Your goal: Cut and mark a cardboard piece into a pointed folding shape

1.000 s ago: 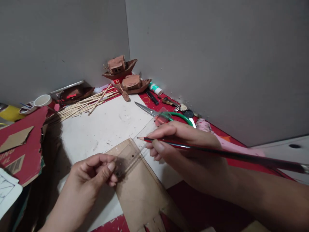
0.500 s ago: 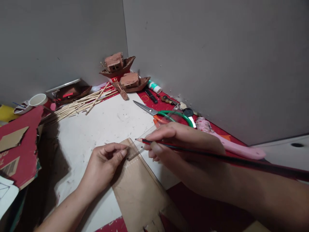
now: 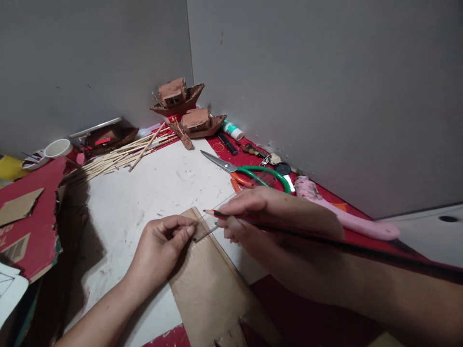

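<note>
The left hand pinches a clear ruler over cardboard; the right hand grips a pencil beside it.

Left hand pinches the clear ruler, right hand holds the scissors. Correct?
Not the scissors: the head view shows the right hand holding a pencil, the scissors lying beyond. The left hand does pinch the clear ruler.

Bare left hand here, rounded knuckles, thumbnail trimmed short, running into a bare, slender left forearm! Across from it, a bare right hand, smooth-backed, and its right forearm bare too, out to the view's edge.
</note>
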Action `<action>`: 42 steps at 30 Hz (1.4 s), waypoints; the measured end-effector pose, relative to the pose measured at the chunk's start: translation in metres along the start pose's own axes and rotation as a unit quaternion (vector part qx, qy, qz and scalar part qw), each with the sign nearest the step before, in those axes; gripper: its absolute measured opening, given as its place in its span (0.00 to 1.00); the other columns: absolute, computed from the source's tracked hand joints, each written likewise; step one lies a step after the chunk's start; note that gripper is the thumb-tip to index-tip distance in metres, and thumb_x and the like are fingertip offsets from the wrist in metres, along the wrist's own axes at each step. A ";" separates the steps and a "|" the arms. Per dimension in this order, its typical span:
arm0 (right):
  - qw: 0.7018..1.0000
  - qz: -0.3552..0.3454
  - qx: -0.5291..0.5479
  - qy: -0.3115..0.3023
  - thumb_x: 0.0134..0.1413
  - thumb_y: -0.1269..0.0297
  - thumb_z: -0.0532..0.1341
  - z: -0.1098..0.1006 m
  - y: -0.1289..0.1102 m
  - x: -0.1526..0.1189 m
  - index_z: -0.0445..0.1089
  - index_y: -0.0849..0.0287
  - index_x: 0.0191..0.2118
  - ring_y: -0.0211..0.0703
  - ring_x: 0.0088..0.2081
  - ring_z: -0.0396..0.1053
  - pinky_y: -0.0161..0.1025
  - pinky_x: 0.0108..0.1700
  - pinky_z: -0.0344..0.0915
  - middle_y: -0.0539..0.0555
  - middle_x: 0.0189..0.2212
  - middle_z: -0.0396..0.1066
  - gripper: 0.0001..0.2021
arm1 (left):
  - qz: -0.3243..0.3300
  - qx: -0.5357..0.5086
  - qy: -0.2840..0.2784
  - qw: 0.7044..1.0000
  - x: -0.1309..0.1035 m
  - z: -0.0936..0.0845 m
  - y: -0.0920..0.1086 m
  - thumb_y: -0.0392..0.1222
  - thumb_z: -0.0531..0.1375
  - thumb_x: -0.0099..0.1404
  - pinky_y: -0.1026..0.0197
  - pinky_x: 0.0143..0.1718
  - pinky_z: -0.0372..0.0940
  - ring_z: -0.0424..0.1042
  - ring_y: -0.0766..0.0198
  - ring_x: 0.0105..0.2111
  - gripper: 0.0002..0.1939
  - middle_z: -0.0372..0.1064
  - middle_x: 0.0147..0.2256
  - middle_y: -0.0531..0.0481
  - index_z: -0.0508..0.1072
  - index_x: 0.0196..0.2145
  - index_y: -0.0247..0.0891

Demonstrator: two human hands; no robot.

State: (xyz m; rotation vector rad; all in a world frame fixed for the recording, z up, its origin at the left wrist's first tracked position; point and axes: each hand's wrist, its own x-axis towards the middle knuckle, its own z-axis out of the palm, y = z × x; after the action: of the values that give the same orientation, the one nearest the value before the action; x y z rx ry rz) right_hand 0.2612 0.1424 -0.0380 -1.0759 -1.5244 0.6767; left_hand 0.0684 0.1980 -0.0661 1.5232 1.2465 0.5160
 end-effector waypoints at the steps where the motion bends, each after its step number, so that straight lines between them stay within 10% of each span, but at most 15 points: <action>1: 1.000 0.001 0.002 0.001 0.58 0.74 0.61 0.000 0.000 0.000 0.73 0.57 0.36 0.34 0.27 0.69 0.33 0.28 0.66 0.46 0.27 0.73 0.05 | 0.001 0.002 0.000 1.000 0.000 0.000 0.000 0.46 0.62 0.59 0.60 0.33 0.62 0.70 0.60 0.30 0.11 0.76 0.29 0.47 0.79 0.31 0.36; 15: 1.000 0.017 -0.014 -0.002 0.57 0.73 0.59 -0.002 -0.003 0.003 0.73 0.57 0.34 0.38 0.27 0.70 0.35 0.27 0.66 0.50 0.27 0.75 0.06 | 0.022 0.013 0.012 1.000 0.002 0.001 -0.001 0.43 0.63 0.60 0.59 0.37 0.64 0.72 0.59 0.33 0.09 0.80 0.33 0.47 0.81 0.33 0.37; 25: 0.973 0.173 0.028 -0.151 0.52 0.75 0.57 0.016 0.010 -0.006 0.67 0.58 0.27 0.34 0.22 0.63 0.31 0.23 0.58 0.46 0.20 0.67 0.07 | 0.072 0.000 -0.012 0.997 0.004 0.001 -0.007 0.37 0.61 0.63 0.61 0.37 0.66 0.75 0.61 0.34 0.08 0.80 0.33 0.49 0.82 0.34 0.39; 42: 0.967 0.121 -0.108 -0.196 0.56 0.73 0.55 0.031 0.023 -0.020 0.64 0.57 0.29 0.32 0.19 0.53 0.33 0.21 0.51 0.42 0.17 0.59 0.06 | 0.103 0.000 -0.016 0.995 0.005 0.003 -0.011 0.36 0.58 0.64 0.57 0.40 0.68 0.76 0.58 0.34 0.11 0.80 0.31 0.49 0.82 0.34 0.42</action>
State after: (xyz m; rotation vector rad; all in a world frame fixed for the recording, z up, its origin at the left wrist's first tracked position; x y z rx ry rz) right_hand 0.2377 0.1384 -0.0745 -1.3679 -1.8540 0.9512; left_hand 0.0682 0.1998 -0.0783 1.6624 1.0699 0.6221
